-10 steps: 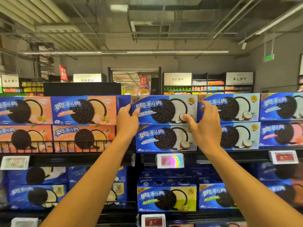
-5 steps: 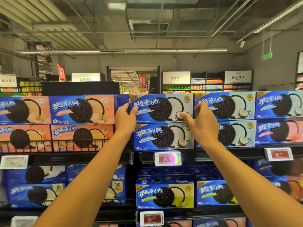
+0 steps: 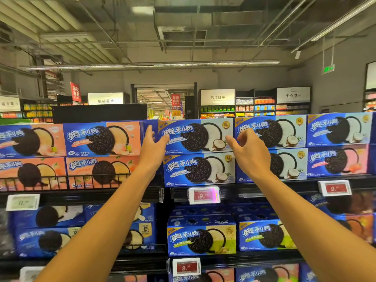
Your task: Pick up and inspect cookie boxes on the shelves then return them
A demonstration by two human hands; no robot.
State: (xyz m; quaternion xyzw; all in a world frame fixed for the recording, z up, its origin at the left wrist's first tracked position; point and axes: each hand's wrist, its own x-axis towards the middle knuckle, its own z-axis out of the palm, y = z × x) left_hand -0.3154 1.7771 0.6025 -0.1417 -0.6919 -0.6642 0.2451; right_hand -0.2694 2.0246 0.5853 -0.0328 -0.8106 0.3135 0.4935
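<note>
At nine o'clock from my hands sit the peach Oreo boxes [image 3: 101,139], stacked two high on the top shelf [image 3: 126,195] behind a low black wire rail [image 3: 67,181]. A white price tag [image 3: 22,202] hangs on the shelf edge beneath them.

My left hand [image 3: 151,150] is raised at the left end of the top coconut Oreo box [image 3: 196,136]. Its fingers are straight and its grip is released, the thumb lying across the box's left front corner; I cannot tell whether the fingers touch the side.

That box lies flat on a second coconut Oreo box [image 3: 199,169], both at twelve o'clock from me, front faces toward me. Below them, at six o'clock, a pink-lit price tag [image 3: 204,195] reads 9, and under it stands a green-cream Oreo box [image 3: 201,238] on the next shelf down.

My right hand [image 3: 251,152] hovers at the right end of the top coconut box, fingers loosely curled, thumb pointing left toward the box's corner, grip released and holding nothing. I cannot tell whether it touches the cardboard.

At three o'clock two more coconut boxes [image 3: 272,131] are stacked, then a pink-cream Oreo box [image 3: 337,161].
</note>
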